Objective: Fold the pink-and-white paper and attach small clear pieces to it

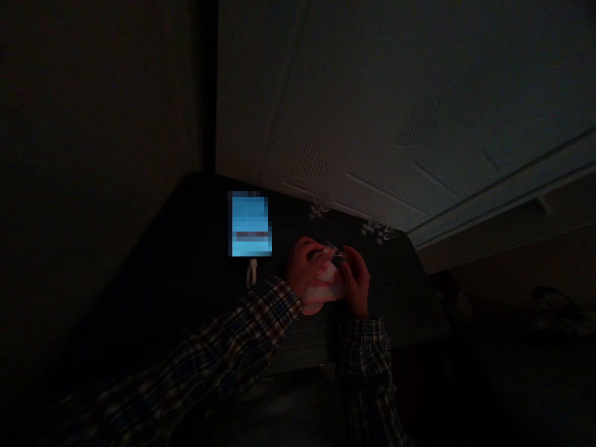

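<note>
The room is very dark, and a reddish glow lights both hands. My left hand point(300, 267) is curled, its thumb and fingers closed at a small shiny, wiry-looking piece point(336, 251). From the other side my right hand point(357, 279) pinches the same piece; its exact kind is too dim to make out. Below it, between my hands, lies a whitish-pink item point(328, 290), perhaps cloth or paper, with a rounded pink edge showing near my left wrist. My fingers partly cover both things.
A lit blue screen point(250, 225), blurred into blocks, stands left on the dark table point(288, 347), with a white cable or loop point(251, 273) below it. Shiny clustered pieces point(319, 209) and more clusters point(378, 231) lie along the pale heart-patterned panel point(354, 112) behind.
</note>
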A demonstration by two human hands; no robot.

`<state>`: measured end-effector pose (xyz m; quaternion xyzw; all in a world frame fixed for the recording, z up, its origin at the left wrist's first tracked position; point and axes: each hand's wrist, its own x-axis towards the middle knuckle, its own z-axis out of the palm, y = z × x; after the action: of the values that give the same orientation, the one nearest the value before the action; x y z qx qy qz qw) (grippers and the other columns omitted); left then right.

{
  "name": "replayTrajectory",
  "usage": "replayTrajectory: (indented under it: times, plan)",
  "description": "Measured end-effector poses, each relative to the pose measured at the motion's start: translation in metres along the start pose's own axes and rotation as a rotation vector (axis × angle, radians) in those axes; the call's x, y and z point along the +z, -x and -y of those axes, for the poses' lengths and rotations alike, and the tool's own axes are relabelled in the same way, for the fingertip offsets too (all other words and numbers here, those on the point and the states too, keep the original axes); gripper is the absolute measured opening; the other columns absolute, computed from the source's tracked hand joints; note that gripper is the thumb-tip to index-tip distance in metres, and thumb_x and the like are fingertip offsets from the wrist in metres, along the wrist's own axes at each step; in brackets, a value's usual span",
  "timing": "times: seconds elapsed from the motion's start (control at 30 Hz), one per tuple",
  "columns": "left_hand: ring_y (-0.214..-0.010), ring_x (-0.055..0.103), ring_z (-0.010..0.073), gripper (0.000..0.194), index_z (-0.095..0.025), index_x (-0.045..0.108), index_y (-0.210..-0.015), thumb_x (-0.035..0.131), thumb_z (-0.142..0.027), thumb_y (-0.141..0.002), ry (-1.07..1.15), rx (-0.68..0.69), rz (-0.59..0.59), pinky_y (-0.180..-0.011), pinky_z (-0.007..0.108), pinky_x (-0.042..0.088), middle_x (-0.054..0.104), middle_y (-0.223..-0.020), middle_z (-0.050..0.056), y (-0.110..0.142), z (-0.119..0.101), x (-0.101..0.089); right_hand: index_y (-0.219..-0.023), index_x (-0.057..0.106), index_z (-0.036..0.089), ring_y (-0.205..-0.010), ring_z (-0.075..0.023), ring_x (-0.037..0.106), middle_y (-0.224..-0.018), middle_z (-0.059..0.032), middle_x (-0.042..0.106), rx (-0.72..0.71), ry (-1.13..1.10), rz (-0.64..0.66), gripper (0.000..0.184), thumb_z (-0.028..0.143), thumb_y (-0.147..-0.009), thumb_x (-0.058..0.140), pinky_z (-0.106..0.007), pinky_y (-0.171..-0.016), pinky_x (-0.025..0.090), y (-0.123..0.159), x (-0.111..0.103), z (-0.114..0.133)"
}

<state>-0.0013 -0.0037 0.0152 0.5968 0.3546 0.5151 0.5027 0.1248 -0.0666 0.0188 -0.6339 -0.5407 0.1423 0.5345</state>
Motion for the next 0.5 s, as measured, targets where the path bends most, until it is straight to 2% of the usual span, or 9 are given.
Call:
replayTrajectory:
  times: [0.23,0.5]
  plan:
    - [-0.081,0.054,0.0146,0.019,-0.018,0.063,-0.073,0.056,-0.036,-0.071,-0.026,-0.009,0.002,-0.07,0.027,0.046,0.053,-0.083,0.002,-0.0023,0.0041,-0.0005,-0.109,0.051,0.02,-0.088,-0.0164,0.055,-0.099,-0.0055,0.058,0.015,-0.011,0.026,0.03,0.032,-0.082,0.045,-0.03,-0.076,0.043,0.0008,-0.0002,0.0008]
    - [-0.078,0.054,0.0135,0.017,-0.018,0.063,-0.072,0.056,-0.034,-0.072,-0.003,-0.017,-0.003,-0.069,0.026,0.046,0.052,-0.083,0.002,0.0002,-0.0003,0.0002,-0.103,0.054,0.019,-0.065,-0.0116,0.05,-0.08,-0.0018,0.057,0.049,0.014,0.017,0.029,0.035,-0.086,0.036,-0.024,-0.06,0.04,0.0021,-0.0016,0.0021]
